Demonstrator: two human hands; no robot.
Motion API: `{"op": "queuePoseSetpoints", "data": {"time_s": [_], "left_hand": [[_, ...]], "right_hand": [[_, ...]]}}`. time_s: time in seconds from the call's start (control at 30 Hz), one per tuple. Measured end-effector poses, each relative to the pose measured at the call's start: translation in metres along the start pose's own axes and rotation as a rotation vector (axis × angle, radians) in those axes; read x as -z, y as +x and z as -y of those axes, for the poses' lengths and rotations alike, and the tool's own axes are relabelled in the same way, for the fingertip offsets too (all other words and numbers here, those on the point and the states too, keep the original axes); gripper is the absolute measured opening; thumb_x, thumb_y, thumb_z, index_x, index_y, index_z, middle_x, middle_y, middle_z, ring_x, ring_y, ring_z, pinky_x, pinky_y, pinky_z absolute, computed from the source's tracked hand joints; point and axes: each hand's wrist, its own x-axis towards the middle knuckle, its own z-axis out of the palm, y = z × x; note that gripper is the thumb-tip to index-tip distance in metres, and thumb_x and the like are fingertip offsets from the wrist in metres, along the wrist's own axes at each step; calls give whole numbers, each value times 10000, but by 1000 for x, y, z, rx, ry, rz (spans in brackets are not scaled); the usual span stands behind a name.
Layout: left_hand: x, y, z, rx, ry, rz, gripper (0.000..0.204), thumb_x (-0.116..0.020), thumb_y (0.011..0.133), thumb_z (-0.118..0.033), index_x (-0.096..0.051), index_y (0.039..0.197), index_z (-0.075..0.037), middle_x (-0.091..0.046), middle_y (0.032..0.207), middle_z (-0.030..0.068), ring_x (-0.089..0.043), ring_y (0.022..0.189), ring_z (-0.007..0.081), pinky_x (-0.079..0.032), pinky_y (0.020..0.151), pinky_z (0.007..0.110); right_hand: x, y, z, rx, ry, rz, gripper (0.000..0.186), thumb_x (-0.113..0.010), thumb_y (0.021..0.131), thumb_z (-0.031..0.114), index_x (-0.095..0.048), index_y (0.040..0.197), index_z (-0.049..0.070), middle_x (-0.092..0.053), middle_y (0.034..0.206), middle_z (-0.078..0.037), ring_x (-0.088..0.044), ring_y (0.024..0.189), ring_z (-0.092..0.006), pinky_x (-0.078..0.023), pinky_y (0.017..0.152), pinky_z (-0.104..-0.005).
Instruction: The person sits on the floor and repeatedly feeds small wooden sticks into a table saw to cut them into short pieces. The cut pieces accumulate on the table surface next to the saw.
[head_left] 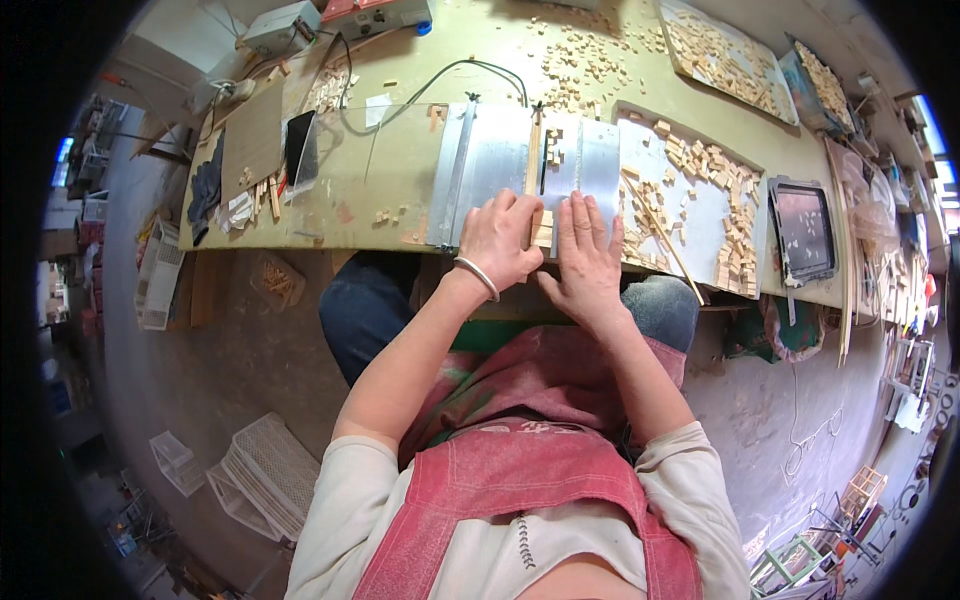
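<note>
Wood [544, 230], pale and blocky, lies between the curled left hand [498, 236], grip unclear, and flattened right hand [584, 258] on smooth metal [497, 150].

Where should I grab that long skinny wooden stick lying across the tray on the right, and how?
I'd pinch the long wooden stick by its near end, coming from the seated person's side. That end seems to poke past the tray's near edge, so fingers could probably close around it. The far end lies among loose wooden pieces, which might get bumped.

Pale wood blk. [544, 230] on metal plate [495, 160], nr. front edge.
</note>
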Motion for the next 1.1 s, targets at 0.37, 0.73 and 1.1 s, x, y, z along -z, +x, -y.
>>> {"op": "queuePoseSetpoints", "data": {"time_s": [0.37, 0.73, 1.1], "left_hand": [[-8, -2, 3, 9, -30, -39, 464, -770, 788, -204, -659, 1232, -133, -634, 1140, 124, -662, 1085, 382, -528, 910, 512], [-3, -4, -1, 44, -90, -9, 516, -803, 786, -254, -662, 1269, -137, -628, 1201, 110, -635, 1146, 358, -478, 964, 489], [-15, 2, 8, -29, -332, -221, 182, -791, 848, -102, -742, 1023, -86, -704, 957, 50, -673, 850, 238, -505, 792, 381]], "right_hand": [[12, -4, -2, 45, 116, -174, 703, -829, 836, 238, -621, 1496, 111, -567, 1529, -155, -520, 1431, -343, -306, 1228, -577], [4, 3, 6, -82, 337, -316, 327, -736, 855, 73, -788, 1177, 100, -655, 1059, -72, -610, 1041, -295, -420, 913, -444], [5, 7, 6, -119, 511, -406, 340, -708, 871, 4, -780, 1196, 73, -695, 1101, -95, -633, 1067, -306, -436, 917, -442]]}}
